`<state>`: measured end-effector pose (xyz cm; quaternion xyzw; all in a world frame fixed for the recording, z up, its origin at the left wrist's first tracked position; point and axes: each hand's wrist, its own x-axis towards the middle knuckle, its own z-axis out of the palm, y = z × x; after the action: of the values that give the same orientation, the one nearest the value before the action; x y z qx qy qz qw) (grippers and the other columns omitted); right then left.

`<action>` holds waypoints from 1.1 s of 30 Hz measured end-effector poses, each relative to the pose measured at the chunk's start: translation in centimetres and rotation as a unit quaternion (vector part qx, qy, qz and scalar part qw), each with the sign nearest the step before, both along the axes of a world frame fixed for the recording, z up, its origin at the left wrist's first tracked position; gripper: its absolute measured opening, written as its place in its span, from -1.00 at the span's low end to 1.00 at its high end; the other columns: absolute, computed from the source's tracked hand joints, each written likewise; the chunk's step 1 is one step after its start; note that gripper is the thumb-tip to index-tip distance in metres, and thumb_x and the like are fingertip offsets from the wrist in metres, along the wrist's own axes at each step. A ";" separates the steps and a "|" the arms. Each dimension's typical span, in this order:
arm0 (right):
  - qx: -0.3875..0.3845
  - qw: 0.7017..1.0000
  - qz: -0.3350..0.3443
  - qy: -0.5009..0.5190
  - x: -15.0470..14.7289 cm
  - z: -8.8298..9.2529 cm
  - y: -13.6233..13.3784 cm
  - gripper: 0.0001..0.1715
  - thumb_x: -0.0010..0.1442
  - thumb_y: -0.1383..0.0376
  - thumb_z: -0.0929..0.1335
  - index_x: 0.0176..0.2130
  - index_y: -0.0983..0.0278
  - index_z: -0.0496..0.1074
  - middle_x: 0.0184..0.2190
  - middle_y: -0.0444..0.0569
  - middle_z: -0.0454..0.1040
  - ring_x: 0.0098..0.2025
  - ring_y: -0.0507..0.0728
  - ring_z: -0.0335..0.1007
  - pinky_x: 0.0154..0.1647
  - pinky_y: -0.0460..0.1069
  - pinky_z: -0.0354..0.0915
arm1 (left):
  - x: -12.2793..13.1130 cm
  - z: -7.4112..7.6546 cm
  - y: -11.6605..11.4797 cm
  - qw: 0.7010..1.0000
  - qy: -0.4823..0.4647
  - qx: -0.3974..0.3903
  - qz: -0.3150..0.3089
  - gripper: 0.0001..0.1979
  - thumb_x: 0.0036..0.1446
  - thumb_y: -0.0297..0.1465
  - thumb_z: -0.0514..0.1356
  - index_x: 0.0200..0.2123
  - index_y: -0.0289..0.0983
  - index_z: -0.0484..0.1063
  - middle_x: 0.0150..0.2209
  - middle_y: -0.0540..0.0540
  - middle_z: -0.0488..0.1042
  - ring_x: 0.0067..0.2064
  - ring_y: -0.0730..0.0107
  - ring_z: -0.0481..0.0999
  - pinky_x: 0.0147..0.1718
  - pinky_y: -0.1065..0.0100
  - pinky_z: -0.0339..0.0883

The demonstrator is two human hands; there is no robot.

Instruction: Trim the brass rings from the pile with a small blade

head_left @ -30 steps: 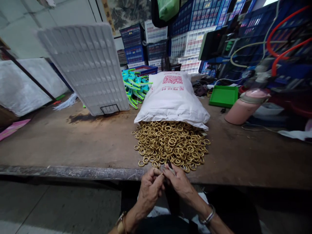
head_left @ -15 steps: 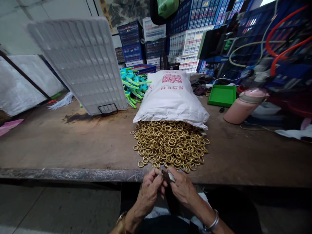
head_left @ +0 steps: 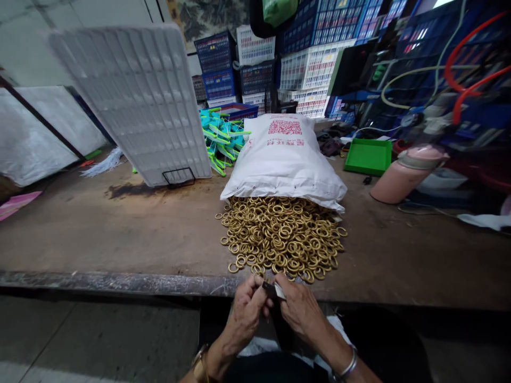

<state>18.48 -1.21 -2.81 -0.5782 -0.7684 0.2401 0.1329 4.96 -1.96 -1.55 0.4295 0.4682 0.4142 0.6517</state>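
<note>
Many gold-coloured rings [head_left: 279, 234] lie heaped on the table, spilling from the mouth of a white printed sack [head_left: 285, 165]. Just in front of the heap, at the table's edge, my left hand [head_left: 248, 306] pinches a ring [head_left: 258, 279] between thumb and fingers. Close beside it, my right hand [head_left: 298, 303] is closed around a small tool [head_left: 278, 291] with a pale handle and a dark end. The dark end reaches to the left fingertips; its exact contact with the ring is too small to make out.
A white ribbed panel [head_left: 136, 106] stands on a black wire stand at the left. Behind lie teal and lime-green pieces [head_left: 221, 138] and stacked crates [head_left: 217, 69]. To the right are a green tray [head_left: 368, 156], a pink bottle [head_left: 403, 175] and red tubing [head_left: 459, 88].
The view has shifted slightly, so the table items appear a little further right. Both hands remain together, with the tool's dark end now closer to the left fingertips.
</note>
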 end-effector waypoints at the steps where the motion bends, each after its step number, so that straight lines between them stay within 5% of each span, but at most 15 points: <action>1: 0.002 1.000 -0.002 -0.009 -0.1 -0.1 0.0 -0.70 -0.15 0.53 0.12 -0.38 0.26 0.22 -0.53 -0.08 0.39 -0.48 0.06 0.30 -0.49 -0.11 0.00 | -0.1 0.0 -0.1 1.000 -0.003 -0.008 0.000 -0.69 -0.01 -0.14 0.11 -0.49 -0.29 0.21 -0.62 0.08 0.26 -0.67 0.64 0.18 -0.66 0.55 0.10; 8: 0.047 0.996 -0.044 -0.069 0.0 -1.3 0.9 -0.72 -0.05 0.54 0.14 -0.35 0.27 0.24 -0.52 -0.08 0.43 -0.51 0.03 0.31 -0.51 -0.08 -0.09 | -1.1 1.1 -2.8 0.990 -0.120 -0.043 -0.062 -0.73 0.03 -0.21 0.12 -0.50 -0.30 0.21 -0.64 0.03 0.33 -0.69 0.60 0.25 -0.68 0.50 0.20; 17: 0.083 0.991 -0.052 -0.088 -3.3 -0.9 1.3 -0.79 0.04 0.44 0.20 -0.26 0.25 0.24 -0.43 -0.06 0.46 -0.44 0.07 0.36 -0.49 -0.06 -0.07 | -3.3 -0.5 -2.0 0.960 -0.245 -0.114 0.069 -0.81 -0.02 -0.34 0.17 -0.50 -0.34 0.27 -0.45 -0.11 0.41 -0.54 0.52 0.36 -0.66 0.52 0.22; 22: 0.090 0.986 -0.057 -0.127 -3.5 -1.5 1.5 -0.76 0.06 0.43 0.21 -0.21 0.25 0.24 -0.42 -0.04 0.45 -0.42 0.10 0.36 -0.48 -0.05 -0.06 | -4.3 -0.3 -1.6 0.936 -0.310 -0.154 0.069 -0.81 -0.05 -0.40 0.17 -0.31 -0.30 0.29 -0.47 -0.05 0.39 -0.53 0.51 0.36 -0.65 0.52 0.21; 27: 0.091 0.986 -0.069 -0.125 -3.4 -1.4 1.6 -0.83 0.06 0.43 0.20 -0.28 0.26 0.25 -0.44 -0.06 0.45 -0.45 0.07 0.35 -0.49 -0.06 -0.08 | -4.4 -0.6 -1.1 0.912 -0.344 -0.201 0.092 -0.82 -0.03 -0.36 0.17 -0.54 -0.35 0.28 -0.47 -0.04 0.36 -0.52 0.55 0.34 -0.63 0.53 0.18; 33: 0.073 0.992 -0.086 -0.050 -2.9 -1.1 2.0 -0.84 0.05 0.44 0.17 -0.36 0.26 0.27 -0.52 -0.10 0.40 -0.50 0.03 0.28 -0.50 -0.09 -0.06 | -3.5 -1.0 -0.4 0.964 -0.214 -0.128 0.090 -0.78 -0.06 -0.27 0.20 -0.48 -0.31 0.28 -0.53 0.02 0.33 -0.58 0.57 0.28 -0.70 0.55 0.10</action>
<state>15.55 0.78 -3.90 -0.6420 -0.7372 0.1417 0.1560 1.47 -2.38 -2.53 0.2002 0.4035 0.4897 0.7465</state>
